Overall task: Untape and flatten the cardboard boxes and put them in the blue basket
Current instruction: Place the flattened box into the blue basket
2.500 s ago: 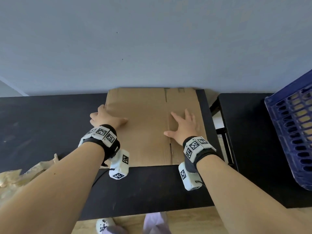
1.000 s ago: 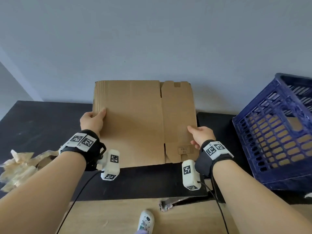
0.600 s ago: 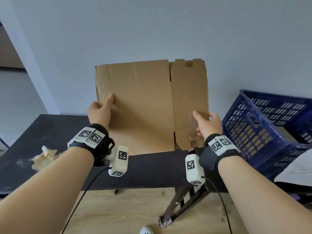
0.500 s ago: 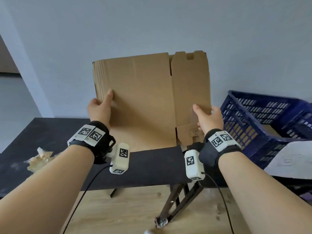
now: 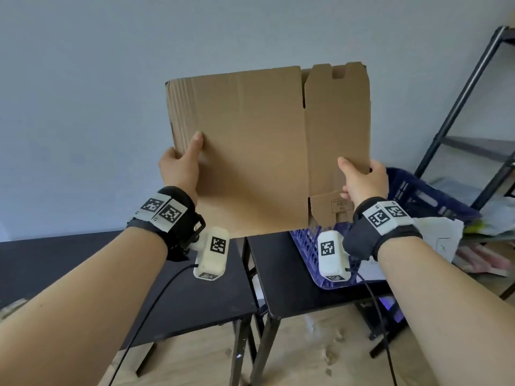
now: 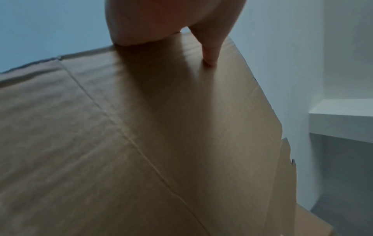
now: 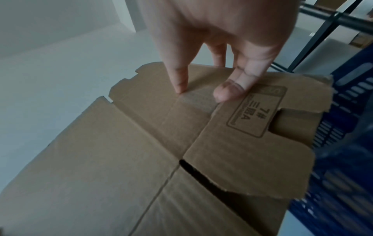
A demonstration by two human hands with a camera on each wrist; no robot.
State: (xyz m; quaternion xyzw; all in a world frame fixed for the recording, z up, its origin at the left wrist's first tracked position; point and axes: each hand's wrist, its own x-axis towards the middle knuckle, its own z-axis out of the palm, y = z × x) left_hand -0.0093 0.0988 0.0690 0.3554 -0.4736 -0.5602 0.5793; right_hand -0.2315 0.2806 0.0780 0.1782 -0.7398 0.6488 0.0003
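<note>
A flattened brown cardboard box hangs upright in the air in front of the wall, above the gap between two black tables. My left hand grips its left edge, thumb on the near face. My right hand grips its right edge near the bottom, thumb in front and fingers wrapped behind; the right wrist view shows a fingertip by a printed flap. The blue basket stands on the right table, mostly hidden behind the box and my right wrist.
Two black tables stand side by side with a narrow gap. A black metal shelf frame rises at far right, with white papers and bags piled beside the basket. Wooden floor lies below.
The flat box went from lying on the table to being lifted upright by both hands. It has since been carried higher and to the right, toward the basket.
</note>
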